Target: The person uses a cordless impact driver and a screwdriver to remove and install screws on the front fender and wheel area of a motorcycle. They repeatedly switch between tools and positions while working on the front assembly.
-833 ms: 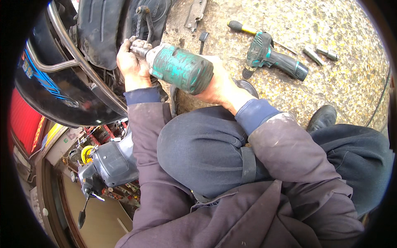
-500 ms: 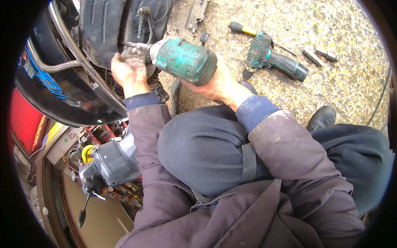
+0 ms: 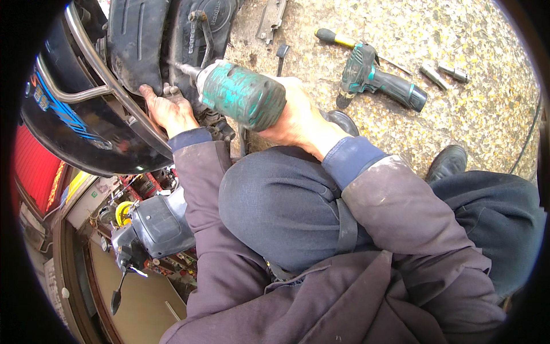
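My right hand (image 3: 301, 117) grips a teal and black cordless impact driver (image 3: 243, 96), its worn body pointing up and left. A long bit (image 3: 184, 67) sticks out of its nose toward the black engine cover (image 3: 197, 49) of a scooter; the bit is smeared by motion, and I cannot tell whether its tip touches. My left hand (image 3: 172, 112) is at the lower edge of a ribbed black cover (image 3: 136, 43), with thumb and fingers apart and nothing visible in them. A metal kick lever (image 3: 205, 37) stands just above the driver's nose.
On the speckled ground at right lie a yellow and black screwdriver (image 3: 335, 38), a second cordless driver (image 3: 366, 74) and two metal sockets (image 3: 433, 76). A bent metal bracket (image 3: 270, 20) lies beyond. The scooter's metal guard bar (image 3: 97, 54) runs left of my left hand.
The driver and its bit have shifted slightly left and down, the nose now apart from my left hand. My left hand has moved a little left and down, and its thumb has spread away.
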The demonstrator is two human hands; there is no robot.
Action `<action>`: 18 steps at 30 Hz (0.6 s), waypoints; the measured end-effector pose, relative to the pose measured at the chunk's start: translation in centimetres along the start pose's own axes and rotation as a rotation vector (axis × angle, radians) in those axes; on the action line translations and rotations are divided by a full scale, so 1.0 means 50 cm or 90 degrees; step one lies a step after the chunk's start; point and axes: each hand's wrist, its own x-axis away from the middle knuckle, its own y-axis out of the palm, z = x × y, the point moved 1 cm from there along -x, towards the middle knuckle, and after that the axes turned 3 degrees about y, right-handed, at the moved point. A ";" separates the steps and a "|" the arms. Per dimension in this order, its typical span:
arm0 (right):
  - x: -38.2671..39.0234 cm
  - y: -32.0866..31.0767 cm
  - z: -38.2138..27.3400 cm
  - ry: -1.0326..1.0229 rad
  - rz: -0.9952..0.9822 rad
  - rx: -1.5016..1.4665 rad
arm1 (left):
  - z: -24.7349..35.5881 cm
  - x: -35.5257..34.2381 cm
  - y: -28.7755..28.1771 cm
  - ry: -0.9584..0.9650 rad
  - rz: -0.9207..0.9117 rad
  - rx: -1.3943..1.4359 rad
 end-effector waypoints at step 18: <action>-0.030 -0.013 0.012 0.010 -0.053 -0.030 | 0.022 0.016 0.040 0.009 0.095 -0.122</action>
